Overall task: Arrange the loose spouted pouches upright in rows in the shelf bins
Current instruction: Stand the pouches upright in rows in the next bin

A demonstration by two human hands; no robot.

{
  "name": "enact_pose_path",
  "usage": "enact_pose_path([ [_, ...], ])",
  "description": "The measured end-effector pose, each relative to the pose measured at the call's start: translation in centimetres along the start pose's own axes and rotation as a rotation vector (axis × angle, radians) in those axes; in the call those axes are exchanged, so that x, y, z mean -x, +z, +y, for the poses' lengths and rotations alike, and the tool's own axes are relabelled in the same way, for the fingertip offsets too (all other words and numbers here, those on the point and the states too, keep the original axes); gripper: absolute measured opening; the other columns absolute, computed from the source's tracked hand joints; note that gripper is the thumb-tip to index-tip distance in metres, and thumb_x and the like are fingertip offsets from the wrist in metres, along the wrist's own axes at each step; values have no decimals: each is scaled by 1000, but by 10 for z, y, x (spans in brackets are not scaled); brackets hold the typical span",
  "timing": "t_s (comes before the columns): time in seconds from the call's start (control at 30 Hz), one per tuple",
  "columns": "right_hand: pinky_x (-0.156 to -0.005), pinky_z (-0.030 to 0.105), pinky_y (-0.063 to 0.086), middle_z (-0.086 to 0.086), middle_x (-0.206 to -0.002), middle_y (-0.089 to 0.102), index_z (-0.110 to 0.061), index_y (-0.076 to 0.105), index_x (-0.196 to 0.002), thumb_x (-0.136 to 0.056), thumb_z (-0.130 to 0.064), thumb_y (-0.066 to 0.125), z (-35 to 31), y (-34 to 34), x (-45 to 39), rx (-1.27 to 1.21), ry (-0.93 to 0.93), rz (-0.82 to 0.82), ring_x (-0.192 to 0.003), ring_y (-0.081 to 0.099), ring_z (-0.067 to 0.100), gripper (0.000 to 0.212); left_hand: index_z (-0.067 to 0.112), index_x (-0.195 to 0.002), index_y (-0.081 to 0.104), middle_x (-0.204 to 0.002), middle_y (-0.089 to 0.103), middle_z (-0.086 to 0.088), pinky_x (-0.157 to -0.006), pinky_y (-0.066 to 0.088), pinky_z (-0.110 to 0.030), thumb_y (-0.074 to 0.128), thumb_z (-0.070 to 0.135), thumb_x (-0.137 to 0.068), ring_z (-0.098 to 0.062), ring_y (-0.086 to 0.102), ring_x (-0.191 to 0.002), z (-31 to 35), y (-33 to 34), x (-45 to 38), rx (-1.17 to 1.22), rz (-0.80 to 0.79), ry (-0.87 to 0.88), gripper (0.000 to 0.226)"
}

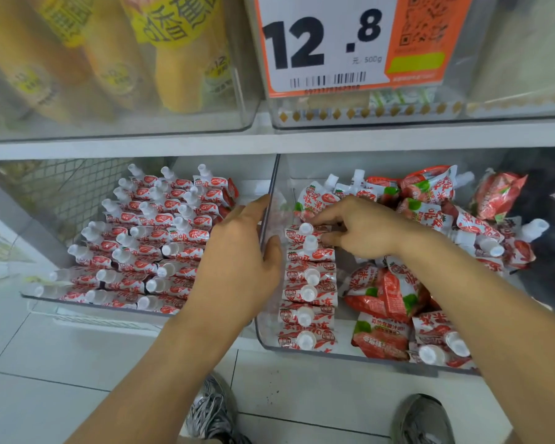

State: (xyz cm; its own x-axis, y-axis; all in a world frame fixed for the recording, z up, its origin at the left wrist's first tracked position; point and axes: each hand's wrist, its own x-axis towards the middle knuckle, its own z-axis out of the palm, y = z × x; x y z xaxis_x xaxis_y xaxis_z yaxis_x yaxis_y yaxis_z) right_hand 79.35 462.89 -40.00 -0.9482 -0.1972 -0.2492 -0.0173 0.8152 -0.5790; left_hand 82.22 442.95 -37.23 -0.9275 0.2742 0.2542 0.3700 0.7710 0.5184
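Two clear plastic shelf bins stood side by side on the lower shelf. The left bin (45, 294) was filled with spouted pouches (148, 238) packed upright in three rows running from near to far, white caps up and leaning slightly toward the far left. The right bin (271, 342) held one finished row of upright pouches (308, 293) against its left wall, caps pointing up. The rest of that bin held loose pouches (385, 296) lying flat or tilted in a heap, their long axes and spouts pointing in mixed directions.

Each pouch was red and white, printed with strawberry artwork and some green, and topped by a white screw cap.

The left hand (237, 261) straddled the clear wall between the two bins: its fingers lay straight and close together on the left-bin side, and its thumb pressed on the right-bin side next to the upright row. The right hand (362, 230) reached into the right bin from the right, fingers curled at the far end of the upright row, fingertips (316, 221) touching the cap of the pouch there (305, 228). Whether it pinched that cap could not be told.

On the upper shelf, a bin of yellow packages (173, 59) stood at the left, and a price tag (327, 43) reading 12.8 hung at the right. Two grey shoes (212, 411) stood on the tiled floor (45, 363).
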Motion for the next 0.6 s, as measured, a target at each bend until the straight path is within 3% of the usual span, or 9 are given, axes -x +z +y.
enact_pose_path([
  [0.17, -105, 27, 38, -5, -144, 52, -27, 56, -136, -99, -19, 56, 0, 2, -7, 40, 12, -33, -131, 48, 18, 39, 20, -139, 49, -124, 63, -2, -86, 39, -11, 59, 12, -86, -17, 61, -108, 1, 1, 0, -10, 3, -6, 54],
  [0.3, -109, 27, 36, -1, -156, 36, -30, 41, -147, -95, -2, 46, -6, -14, 0, 175, 93, -182, -140, 38, 21, 59, 22, -138, 50, -123, 63, 0, -84, 40, -10, 59, 10, -85, -16, 63, -106, 1, 1, 1, 2, 8, -11, 55],
  [0.4, -103, 35, 45, 8, -142, 51, -21, 50, -139, -91, -4, 53, -7, -24, -5, 169, 123, 168, -127, 50, 26, 52, 22, -137, 51, -123, 63, 0, -85, 42, -11, 59, 8, -85, -16, 63, -105, 0, 1, 1, 20, 11, -6, 54],
  [0.47, -99, 37, 46, 13, -136, 52, -15, 45, -139, -92, -13, 61, -5, -22, -13, 164, 99, 350, -122, 52, 29, 50, 22, -137, 51, -122, 64, 0, -85, 41, -11, 59, 8, -85, -16, 63, -104, 1, 0, 2, 12, 11, 4, 54],
  [0.53, -100, 36, 43, 14, -140, 43, -11, 33, -147, -91, -24, 66, -1, -13, -19, 157, 103, 326, -125, 49, 30, 65, 24, -136, 51, -120, 64, 1, -82, 41, -11, 59, 7, -86, -16, 64, -102, 1, 0, 3, 22, 8, 11, 54],
  [0.6, -94, 32, 44, 11, -135, 44, -12, 37, -142, -87, -32, 72, 2, -3, -26, 25, 123, 265, -119, 52, 27, 68, 25, -136, 50, -119, 65, 1, -80, 41, -10, 58, 7, -87, -15, 64, -101, 2, 0, 4, 35, 8, 10, 53],
])
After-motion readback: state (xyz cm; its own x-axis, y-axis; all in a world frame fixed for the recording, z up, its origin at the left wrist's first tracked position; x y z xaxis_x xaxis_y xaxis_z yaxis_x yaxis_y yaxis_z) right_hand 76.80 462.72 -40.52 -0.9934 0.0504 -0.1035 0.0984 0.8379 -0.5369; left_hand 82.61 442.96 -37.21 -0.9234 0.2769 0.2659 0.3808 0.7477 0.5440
